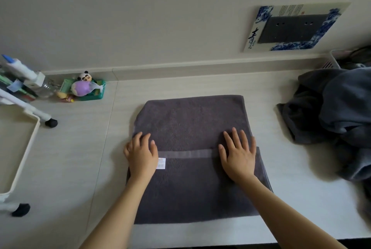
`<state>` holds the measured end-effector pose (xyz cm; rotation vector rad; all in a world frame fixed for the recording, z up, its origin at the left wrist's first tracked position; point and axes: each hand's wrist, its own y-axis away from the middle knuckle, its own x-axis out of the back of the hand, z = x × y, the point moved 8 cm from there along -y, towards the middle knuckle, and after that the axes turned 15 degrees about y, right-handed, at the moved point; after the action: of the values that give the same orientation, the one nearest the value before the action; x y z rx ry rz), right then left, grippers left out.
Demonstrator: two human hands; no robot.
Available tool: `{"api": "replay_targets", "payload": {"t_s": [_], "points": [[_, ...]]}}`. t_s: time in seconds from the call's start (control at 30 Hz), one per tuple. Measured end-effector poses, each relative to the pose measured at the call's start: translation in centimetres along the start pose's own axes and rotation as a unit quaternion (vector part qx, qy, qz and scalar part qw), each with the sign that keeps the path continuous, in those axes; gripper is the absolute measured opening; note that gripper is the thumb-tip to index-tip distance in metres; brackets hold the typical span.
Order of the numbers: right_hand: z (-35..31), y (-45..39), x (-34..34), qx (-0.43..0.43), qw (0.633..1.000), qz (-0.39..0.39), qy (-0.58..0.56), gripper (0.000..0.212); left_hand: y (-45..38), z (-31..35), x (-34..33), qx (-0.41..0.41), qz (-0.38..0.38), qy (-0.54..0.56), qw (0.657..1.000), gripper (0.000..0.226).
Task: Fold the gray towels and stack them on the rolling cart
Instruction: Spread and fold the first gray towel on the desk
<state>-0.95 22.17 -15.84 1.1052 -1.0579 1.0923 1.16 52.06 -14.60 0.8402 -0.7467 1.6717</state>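
Towel (192,128) lies partly folded mid-table, near the front edge. Left hand (141,153) and right hand (239,155) press it flat along the hem, fingers straight, gripping nothing. Soft, limp and light, I judge; best pinched at corners.

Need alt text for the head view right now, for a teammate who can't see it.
Both hands, left hand and right hand, press flat on a partly folded gray towel on the table. Unfolded towels lie heaped right; the cart tray sits left.
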Motion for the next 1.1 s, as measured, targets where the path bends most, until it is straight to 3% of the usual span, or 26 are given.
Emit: {"api": "replay_targets", "payload": {"t_s": [0.1,0.3,0.43,0.5,0.6,0.63,0.73,0.8,0.83,0.97,1.1], "points": [[-3.0,-2.5,1.3,0.014,0.999,0.024,-0.024,0.066,-4.0,0.1,0.3,0.031,0.004,0.048,0.998,0.034],[-10.0,-8.2,2.5,0.069,0.994,0.021,-0.08,0.065,-10.3,-1.7,0.7,0.164,0.012,0.134,0.977,0.038],[-12.6,-11.3,2.4,0.079,0.992,0.011,-0.095,0.053,-12.6,-2.7,0.1,0.226,-0.047,0.214,0.949,0.021],[-12.9,-11.3,2.1,0.08,0.994,0.012,-0.078,0.059,-13.1,-3.2,-0.6,0.287,-0.083,0.319,0.899,0.017],[-13.0,-11.0,1.6,0.076,0.996,0.019,-0.051,0.064,-13.1,-2.1,-2.0,0.408,-0.157,0.512,0.739,0.011],[-13.0,-10.9,1.6,0.073,0.996,0.02,-0.05,0.062,-13.3,-1.7,-2.3,0.428,-0.17,0.54,0.704,0.009],[-13.0,-11.1,1.6,0.067,0.996,0.022,-0.047,0.06,-14.0,-1.8,-2.3,0.474,-0.137,0.609,0.622,0.003],[-13.0,-11.0,1.6,0.066,0.997,0.02,-0.038,0.06,-14.4,-2.4,-1.9,0.465,-0.078,0.652,0.593,0.02],[-13.0,-11.0,1.5,0.066,0.997,0.019,-0.036,0.06,-14.8,-2.9,-1.4,0.44,-0.042,0.658,0.61,0.03],[-12.9,-11.0,1.6,0.059,0.997,0.02,-0.039,0.06,-15.7,-4.0,2.5,0.256,0.085,0.524,0.808,0.031],[-13.1,-11.0,1.8,0.065,0.997,0.022,-0.042,0.06,-16.6,-1.9,0.6,0.085,-0.029,0.304,0.948,0.024]]}}
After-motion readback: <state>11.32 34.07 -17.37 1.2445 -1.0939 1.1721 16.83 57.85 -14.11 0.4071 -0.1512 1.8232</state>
